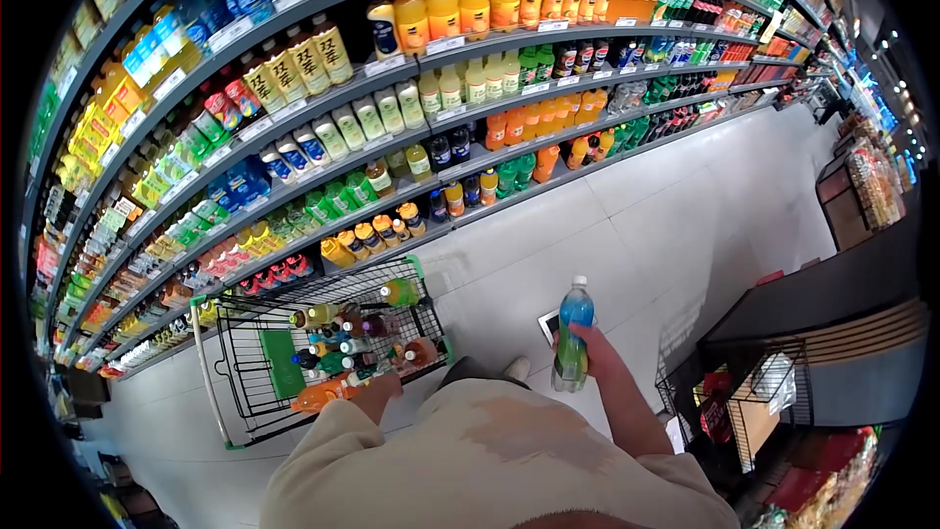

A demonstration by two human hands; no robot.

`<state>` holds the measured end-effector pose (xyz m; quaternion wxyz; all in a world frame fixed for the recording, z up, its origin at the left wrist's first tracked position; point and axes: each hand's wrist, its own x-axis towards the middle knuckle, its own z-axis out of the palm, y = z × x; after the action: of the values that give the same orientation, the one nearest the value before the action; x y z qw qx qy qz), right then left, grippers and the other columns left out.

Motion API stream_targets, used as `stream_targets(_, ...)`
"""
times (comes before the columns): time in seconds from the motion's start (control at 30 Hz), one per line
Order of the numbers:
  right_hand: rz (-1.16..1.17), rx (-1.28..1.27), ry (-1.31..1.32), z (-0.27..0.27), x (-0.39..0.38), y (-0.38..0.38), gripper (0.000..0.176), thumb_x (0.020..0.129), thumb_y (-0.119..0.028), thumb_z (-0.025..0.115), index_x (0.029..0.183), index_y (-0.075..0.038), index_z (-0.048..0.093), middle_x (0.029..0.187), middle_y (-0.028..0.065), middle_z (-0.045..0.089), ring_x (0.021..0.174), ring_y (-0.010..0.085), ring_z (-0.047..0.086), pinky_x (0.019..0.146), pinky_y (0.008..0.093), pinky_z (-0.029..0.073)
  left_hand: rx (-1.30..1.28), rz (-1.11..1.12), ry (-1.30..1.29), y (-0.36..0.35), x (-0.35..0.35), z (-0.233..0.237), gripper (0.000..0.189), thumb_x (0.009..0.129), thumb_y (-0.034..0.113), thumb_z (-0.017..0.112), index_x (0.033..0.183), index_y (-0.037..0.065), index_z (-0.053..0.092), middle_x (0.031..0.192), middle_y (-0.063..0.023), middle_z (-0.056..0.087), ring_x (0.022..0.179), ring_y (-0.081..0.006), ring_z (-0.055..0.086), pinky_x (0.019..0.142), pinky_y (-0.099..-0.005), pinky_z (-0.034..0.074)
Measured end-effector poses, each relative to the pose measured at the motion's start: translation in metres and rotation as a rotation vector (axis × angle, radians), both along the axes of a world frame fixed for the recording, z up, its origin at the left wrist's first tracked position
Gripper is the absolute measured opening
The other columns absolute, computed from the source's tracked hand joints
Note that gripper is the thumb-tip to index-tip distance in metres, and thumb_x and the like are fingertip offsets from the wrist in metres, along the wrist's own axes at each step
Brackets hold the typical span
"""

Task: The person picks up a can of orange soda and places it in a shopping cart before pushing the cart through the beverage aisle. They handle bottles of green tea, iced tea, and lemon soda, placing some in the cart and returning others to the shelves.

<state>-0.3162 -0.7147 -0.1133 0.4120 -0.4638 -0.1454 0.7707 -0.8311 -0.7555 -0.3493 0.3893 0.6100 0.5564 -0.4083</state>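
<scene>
In my right hand I hold a clear plastic bottle upright, with a white cap and a blue and green label. A flat white-edged thing shows partly behind this bottle. My left hand is at the near side of the shopping cart, closed around one end of an orange drink bottle that lies sideways. My forearm and sleeve hide part of that grip. Inside the cart lie several drink bottles, among them a yellow-green bottle and a pinkish-brown bottle.
Long shelves of bottled drinks curve along the far side and left. Grey tiled floor stretches between them and me. At right stand a dark counter and a wire basket with items inside.
</scene>
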Motion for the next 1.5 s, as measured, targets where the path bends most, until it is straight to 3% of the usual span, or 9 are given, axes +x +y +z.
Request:
stream_targets(0.23, 0.096, -0.061, 0.327, 0.001, 0.089, 0.087, 0.043, 0.087, -0.027, 0.062, 0.116, 0.003, 0.054, 0.102, 0.0181, 0.064, 0.096, 0.0385, 0.067, 0.091, 0.0573, 0.054, 0.067, 0.281, 0.106, 0.000, 0.070, 0.022, 0.046, 0.088, 0.036, 0.061, 0.123, 0.005, 0.067, 0.125, -0.0205, 0.066, 0.116, -0.0328, 0.063, 0.095, -0.0410, 0.051)
stream_targets(0.5, -0.060, -0.053, 0.208, -0.014, 0.151, 0.202, 0.040, 0.094, -0.022, 0.060, 0.126, -0.006, 0.041, 0.101, 0.0180, 0.061, 0.084, 0.0336, 0.068, 0.071, 0.0482, 0.059, -0.074, 0.381, 0.130, 0.051, 0.105, -0.017, 0.045, 0.090, 0.040, 0.063, 0.119, 0.006, 0.068, 0.119, -0.0190, 0.068, 0.104, -0.0314, 0.068, 0.085, -0.0429, 0.055)
stream_targets(0.87, -0.146, -0.046, 0.085, -0.019, 0.247, 0.347, 0.046, 0.091, -0.038, 0.061, 0.119, -0.002, 0.052, 0.101, 0.0164, 0.062, 0.087, 0.0325, 0.067, 0.079, 0.0465, 0.056, -0.298, 0.676, 0.087, 0.216, 0.191, -0.041, 0.048, 0.090, 0.040, 0.064, 0.127, 0.010, 0.065, 0.122, -0.0157, 0.068, 0.108, -0.0341, 0.067, 0.089, -0.0445, 0.054)
stream_targets(1.0, -0.155, -0.104, 0.212, -0.002, 0.266, 0.390, 0.052, 0.089, -0.044, 0.057, 0.111, 0.002, 0.057, 0.101, 0.0158, 0.062, 0.090, 0.0329, 0.065, 0.083, 0.0449, 0.054, 0.162, 0.266, -0.368, 0.298, 0.243, -0.102, 0.025, 0.089, 0.023, 0.058, 0.103, 0.008, 0.072, 0.094, -0.0187, 0.070, 0.090, -0.0380, 0.069, 0.078, -0.0481, 0.056)
stream_targets(1.03, -0.175, -0.091, 0.273, -0.006, 0.273, 0.399, 0.052, 0.087, -0.044, 0.057, 0.112, 0.002, 0.056, 0.101, 0.0155, 0.063, 0.092, 0.0334, 0.065, 0.084, 0.0454, 0.054, 0.623, -0.209, -0.513, 0.321, 0.268, -0.097, 0.023, 0.091, 0.019, 0.052, 0.095, 0.008, 0.072, 0.094, -0.0184, 0.071, 0.088, -0.0367, 0.070, 0.076, -0.0471, 0.057)
stream_targets(1.1, -0.220, -0.077, 0.333, -0.011, 0.286, 0.416, 0.053, 0.084, -0.042, 0.057, 0.113, 0.002, 0.055, 0.103, 0.0148, 0.063, 0.096, 0.0344, 0.063, 0.086, 0.0467, 0.053, 0.420, -0.291, -0.365, 0.397, 0.342, -0.096, 0.031, 0.093, 0.027, 0.054, 0.108, 0.006, 0.072, 0.107, -0.0200, 0.070, 0.100, -0.0363, 0.068, 0.089, -0.0456, 0.054)
stream_targets(1.13, -0.218, -0.085, 0.333, -0.012, 0.292, 0.425, 0.053, 0.084, -0.042, 0.057, 0.113, 0.002, 0.055, 0.103, 0.0148, 0.063, 0.096, 0.0344, 0.063, 0.086, 0.0467, 0.053, 0.549, 0.420, -0.526, 0.414, 0.385, -0.068, 0.038, 0.091, 0.034, 0.056, 0.111, 0.005, 0.072, 0.108, -0.0209, 0.071, 0.103, -0.0339, 0.067, 0.090, -0.0429, 0.054)
stream_targets(1.27, -0.145, -0.081, 0.357, -0.030, 0.330, 0.463, 0.053, 0.082, -0.041, 0.057, 0.113, 0.002, 0.055, 0.105, 0.0157, 0.064, 0.096, 0.0361, 0.063, 0.087, 0.0495, 0.053, 0.200, 1.098, -0.955, 0.499, 0.545, 0.051, 0.038, 0.096, 0.034, 0.059, 0.122, 0.007, 0.063, 0.114, -0.0095, 0.067, 0.095, -0.0200, 0.066, 0.083, -0.0363, 0.055)
stream_targets(1.5, -0.069, 0.055, 0.281, -0.016, 0.422, 0.536, 0.051, 0.084, -0.026, 0.057, 0.129, -0.004, 0.048, 0.113, 0.0193, 0.063, 0.101, 0.0361, 0.065, 0.087, 0.0488, 0.054, 0.047, 1.074, -1.184, 0.561, 0.700, 0.168, 0.038, 0.102, 0.032, 0.054, 0.131, 0.008, 0.056, 0.120, -0.0038, 0.065, 0.099, -0.0156, 0.065, 0.086, -0.0318, 0.053)
